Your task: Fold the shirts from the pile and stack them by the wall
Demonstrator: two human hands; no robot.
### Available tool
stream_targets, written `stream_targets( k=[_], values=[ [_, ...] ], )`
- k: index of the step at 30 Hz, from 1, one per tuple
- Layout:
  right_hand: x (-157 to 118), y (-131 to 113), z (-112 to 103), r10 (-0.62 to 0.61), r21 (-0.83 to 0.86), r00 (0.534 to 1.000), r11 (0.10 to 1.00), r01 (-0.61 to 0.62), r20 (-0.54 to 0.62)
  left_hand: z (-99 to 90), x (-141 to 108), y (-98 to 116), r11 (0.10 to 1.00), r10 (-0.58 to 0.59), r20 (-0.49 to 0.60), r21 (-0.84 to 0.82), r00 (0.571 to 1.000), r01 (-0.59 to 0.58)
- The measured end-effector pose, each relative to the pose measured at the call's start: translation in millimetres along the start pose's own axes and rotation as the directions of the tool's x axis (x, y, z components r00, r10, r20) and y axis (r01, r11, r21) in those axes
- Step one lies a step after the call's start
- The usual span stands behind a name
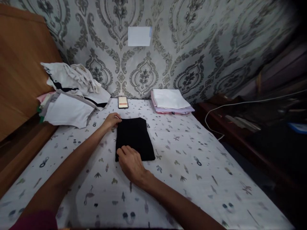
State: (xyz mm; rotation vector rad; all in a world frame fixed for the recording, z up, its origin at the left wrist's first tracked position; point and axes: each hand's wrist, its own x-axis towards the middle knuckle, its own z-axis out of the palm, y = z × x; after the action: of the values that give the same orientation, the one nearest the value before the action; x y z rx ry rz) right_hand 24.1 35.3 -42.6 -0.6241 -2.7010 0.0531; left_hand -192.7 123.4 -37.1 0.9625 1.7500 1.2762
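Head view: black cloth (134,135) folded flat on the printed sheet (192,195), nearer than the clothes heap (69,110) at left and the folded stack (171,99) at right. Left hand (112,121) at the far left corner, grip apparently pinched on the cloth edge. Right hand (130,163) over the near left part, fingers curled down; no telling whether clamped on cloth. Looks light, soft, limp, hardly fragile; likely to unfold if tugged by one layer. Best taken by opposite edges, all layers together.
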Motion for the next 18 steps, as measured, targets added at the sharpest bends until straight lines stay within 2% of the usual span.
stream_targets(
  k=[6,11,14,18],
  values=[
    [-2,0,-1,-0.011,0.011,0.998,1.0,0.01,0.059,-0.1,1,-6,0.987,0.077,-0.037,0.147,0.996,-0.071],
    [-1,2,-14,-0.008,0.085,0.989,0.996,-0.005,0.148,-4.5,-1,-8,0.945,0.169,-0.05,0.291,0.984,-0.147],
    [18,12,-24,0.03,0.202,0.98,0.977,-0.07,0.195,-5.5,-2,-10,0.916,0.211,-0.04,0.358,0.977,-0.183],
    [58,26,-17,0.189,0.205,0.976,0.956,-0.209,0.11,-9.3,-2,-11,0.876,0.24,-0.002,0.431,0.971,-0.216]
  ],
)
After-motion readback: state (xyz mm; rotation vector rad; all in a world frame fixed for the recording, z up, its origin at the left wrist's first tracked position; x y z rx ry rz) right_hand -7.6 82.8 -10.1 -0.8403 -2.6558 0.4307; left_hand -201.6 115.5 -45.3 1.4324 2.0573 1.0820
